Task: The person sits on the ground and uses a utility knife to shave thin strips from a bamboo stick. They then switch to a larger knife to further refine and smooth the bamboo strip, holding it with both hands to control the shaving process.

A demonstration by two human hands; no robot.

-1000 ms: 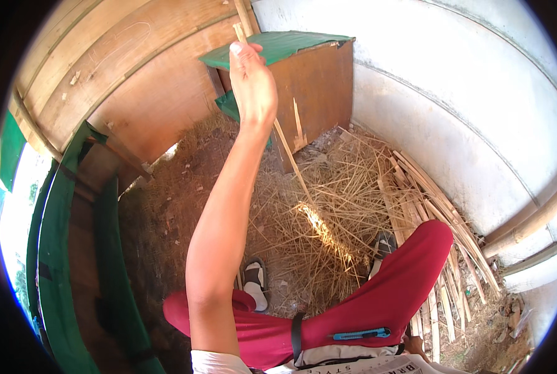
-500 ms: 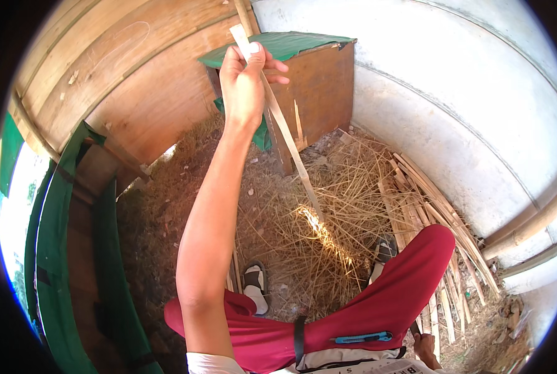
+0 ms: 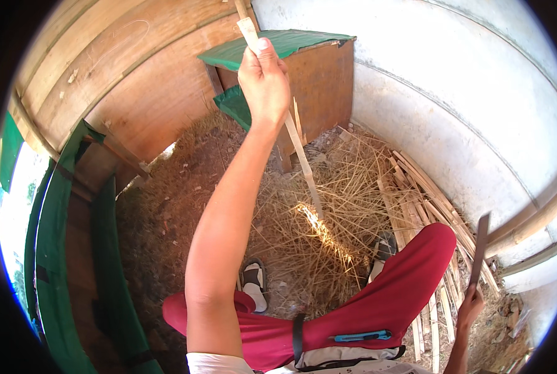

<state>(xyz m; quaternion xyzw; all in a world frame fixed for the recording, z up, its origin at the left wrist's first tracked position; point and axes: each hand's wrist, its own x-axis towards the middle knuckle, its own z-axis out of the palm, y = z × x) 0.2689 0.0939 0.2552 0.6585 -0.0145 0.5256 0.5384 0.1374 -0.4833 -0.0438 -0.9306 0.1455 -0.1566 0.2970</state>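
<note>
The left hand hides part of the strip it clamps, which juts above and slants below. The right hand, closed on a blade, hides its lower end.

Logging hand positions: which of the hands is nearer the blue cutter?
Right. The right hand is to the right of the blue cutter; the left hand is farther, stretched out ahead.

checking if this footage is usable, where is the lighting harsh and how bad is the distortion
Head view: sun glares on a patch of straw near the lower end of the wooden strip; head view: the white wall and the opening at far left look washed out; head view: fisheye distortion visibly curves the wooden wall, and the corners go black.
</note>
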